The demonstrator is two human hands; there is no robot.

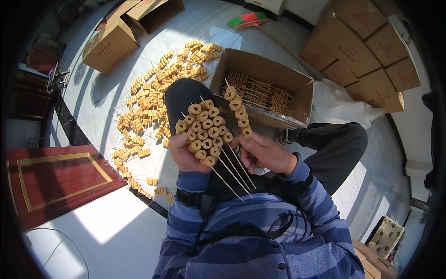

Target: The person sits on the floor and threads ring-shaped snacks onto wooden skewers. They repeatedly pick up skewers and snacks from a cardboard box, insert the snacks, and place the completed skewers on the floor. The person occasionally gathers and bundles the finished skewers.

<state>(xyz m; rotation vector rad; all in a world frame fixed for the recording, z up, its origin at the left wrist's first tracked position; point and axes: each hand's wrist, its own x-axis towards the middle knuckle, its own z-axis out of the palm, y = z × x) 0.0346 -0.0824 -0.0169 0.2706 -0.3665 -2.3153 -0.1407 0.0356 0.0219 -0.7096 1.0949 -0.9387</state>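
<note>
Left hand [184,156] gripping hollow-ring skewer bundle [202,134], right hand [265,152] pinching one skewer [240,113], both nearer wearer than open cardboard box [265,69].

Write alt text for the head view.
The left hand grips a bunch of skewered tan rolls; the right hand holds another skewer. Ahead stands an open cardboard box of packed skewers, with loose skewers spread on the floor to its left.

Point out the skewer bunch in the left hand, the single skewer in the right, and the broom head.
Skewer bunch [201,135]: head view, a central roll.
Single skewer [240,113]: head view, middle roll.
Broom head [250,18]: head view, red section.
</note>
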